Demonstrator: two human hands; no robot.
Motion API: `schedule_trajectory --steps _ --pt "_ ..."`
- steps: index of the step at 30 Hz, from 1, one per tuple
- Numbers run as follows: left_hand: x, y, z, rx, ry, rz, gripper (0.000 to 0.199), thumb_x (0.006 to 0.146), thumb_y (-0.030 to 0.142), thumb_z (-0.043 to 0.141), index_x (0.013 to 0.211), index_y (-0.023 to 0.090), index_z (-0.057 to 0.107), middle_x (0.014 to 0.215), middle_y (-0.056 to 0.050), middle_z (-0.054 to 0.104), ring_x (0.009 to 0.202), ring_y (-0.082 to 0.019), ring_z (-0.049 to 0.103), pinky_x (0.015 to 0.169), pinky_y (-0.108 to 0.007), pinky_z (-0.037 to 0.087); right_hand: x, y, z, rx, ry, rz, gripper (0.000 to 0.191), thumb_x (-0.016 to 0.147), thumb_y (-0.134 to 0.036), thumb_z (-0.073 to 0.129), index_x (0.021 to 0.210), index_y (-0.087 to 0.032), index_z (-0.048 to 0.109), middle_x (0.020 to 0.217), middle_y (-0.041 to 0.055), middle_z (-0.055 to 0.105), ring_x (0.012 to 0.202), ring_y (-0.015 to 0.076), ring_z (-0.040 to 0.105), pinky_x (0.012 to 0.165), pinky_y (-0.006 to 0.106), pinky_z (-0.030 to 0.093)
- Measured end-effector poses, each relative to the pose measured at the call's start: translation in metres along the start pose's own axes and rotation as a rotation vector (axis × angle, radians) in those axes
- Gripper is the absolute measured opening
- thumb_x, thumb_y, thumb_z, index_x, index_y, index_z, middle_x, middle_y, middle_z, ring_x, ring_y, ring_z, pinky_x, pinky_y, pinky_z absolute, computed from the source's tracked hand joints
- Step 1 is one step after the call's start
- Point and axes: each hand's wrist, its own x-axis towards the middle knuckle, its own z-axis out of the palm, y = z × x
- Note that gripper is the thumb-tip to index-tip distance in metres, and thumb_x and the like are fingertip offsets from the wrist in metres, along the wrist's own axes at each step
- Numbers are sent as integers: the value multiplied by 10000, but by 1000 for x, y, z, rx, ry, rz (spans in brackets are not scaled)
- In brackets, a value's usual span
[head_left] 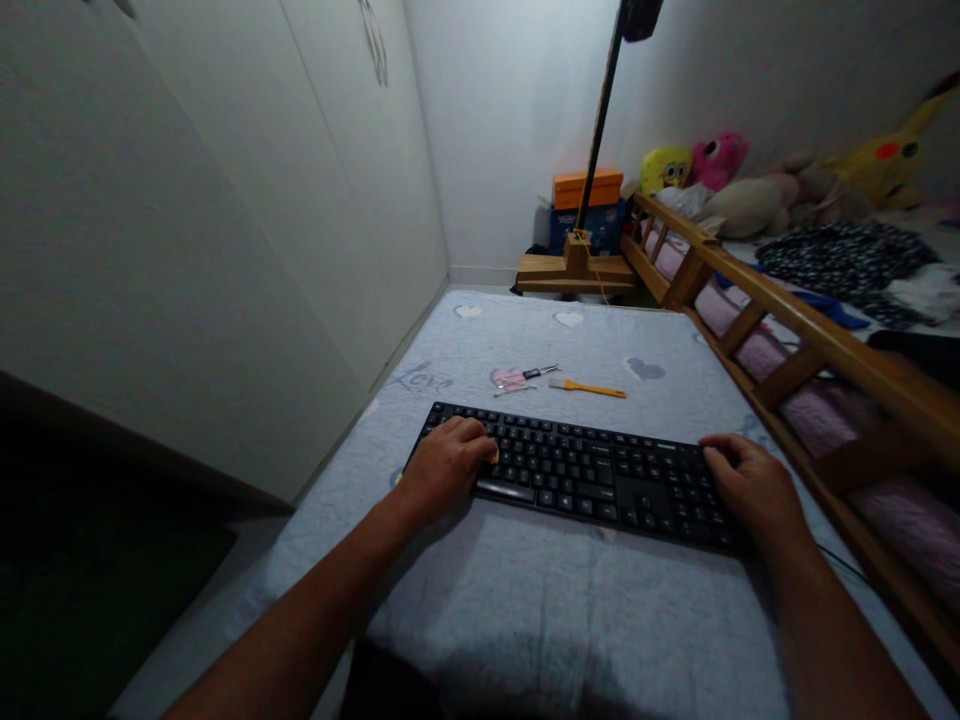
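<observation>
A black keyboard (pixel 574 470) lies flat on a pale blue cloth with heart prints (pixel 525 590). Over its left end is my left hand (pixel 450 460), fingers curled down on the keys; a small pale bit shows by the fingertips, too small to name. My right hand (pixel 754 485) grips the keyboard's right end, thumb on top near the upper corner. Behind the keyboard lie a yellow-handled brush (pixel 589 388), a small dark-handled tool (pixel 541 372) and a thin white swab-like stick (pixel 514 389).
A wooden bed rail (pixel 817 330) runs along the right side, with plush toys (pixel 720 160) beyond it. White cabinet doors (pixel 300 200) stand on the left. At the back a dark pole (pixel 600 120) rises from a wooden base (pixel 576 265) near an orange box (pixel 574 190).
</observation>
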Motion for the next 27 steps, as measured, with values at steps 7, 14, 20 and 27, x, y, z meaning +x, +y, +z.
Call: schedule_trajectory --steps 7,14,20,27 --pt "-14 -18 -11 25 30 -66 215 962 161 532 908 208 735 923 -65 683 864 -208 601 770 -326 479 0 -1 -1 -9 -11 8 332 744 -460 494 845 -232 713 892 95 732 821 285 668 816 431 507" --pt "-19 -29 -16 69 47 -105 223 954 176 528 895 208 740 931 -62 693 861 -217 608 773 -344 489 -1 1 2 11 17 -22 300 749 -439 509 823 -235 716 850 79 734 773 262 656 795 407 509" --pt "1 -3 -7 -38 62 -24 213 956 136 534 911 193 735 966 -65 698 907 -206 609 807 -328 484 0 1 1 26 19 -31 284 751 -432 509 812 -240 710 876 87 745 815 271 664 813 405 514" --pt "18 28 8 -22 -51 39 190 937 107 575 910 190 744 952 -65 701 898 -209 598 813 -330 472 -1 2 0 47 5 -6 300 761 -436 489 829 -244 709 910 90 741 877 284 671 868 421 507"
